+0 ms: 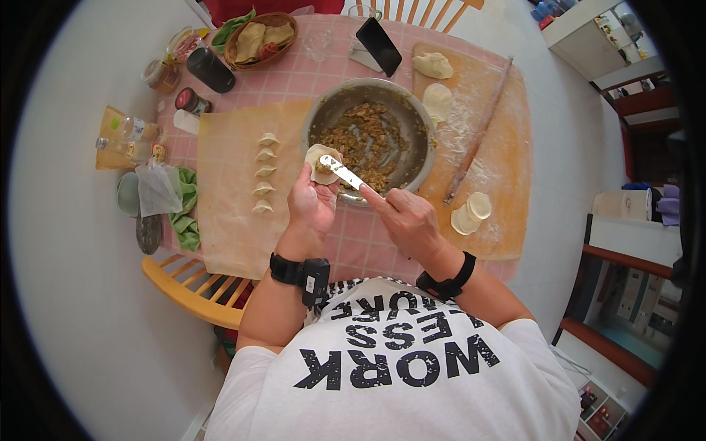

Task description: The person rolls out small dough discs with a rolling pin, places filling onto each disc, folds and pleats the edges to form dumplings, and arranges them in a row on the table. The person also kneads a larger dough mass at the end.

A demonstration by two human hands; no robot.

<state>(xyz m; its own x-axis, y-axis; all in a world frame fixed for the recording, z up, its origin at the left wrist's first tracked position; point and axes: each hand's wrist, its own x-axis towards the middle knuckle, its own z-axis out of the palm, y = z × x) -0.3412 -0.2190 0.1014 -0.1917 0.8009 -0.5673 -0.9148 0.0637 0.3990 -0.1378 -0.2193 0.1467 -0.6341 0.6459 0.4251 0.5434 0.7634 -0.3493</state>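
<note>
My left hand holds a round dumpling wrapper on its fingers at the near left rim of a metal bowl. A small heap of filling sits on the wrapper. Gripped in my right hand is a slim whitish spatula, its index finger stretched along the handle. The spatula's rounded end touches the filling on the wrapper. More chopped filling lies spread inside the bowl. Left of the bowl, several folded dumplings stand in a column on a tan mat.
At right, a floured wooden board carries a rolling pin, a dough lump, a flat wrapper and stacked wrappers. Behind the bowl stands a phone. A basket, jars and bottles line the far left. A chair adjoins the table.
</note>
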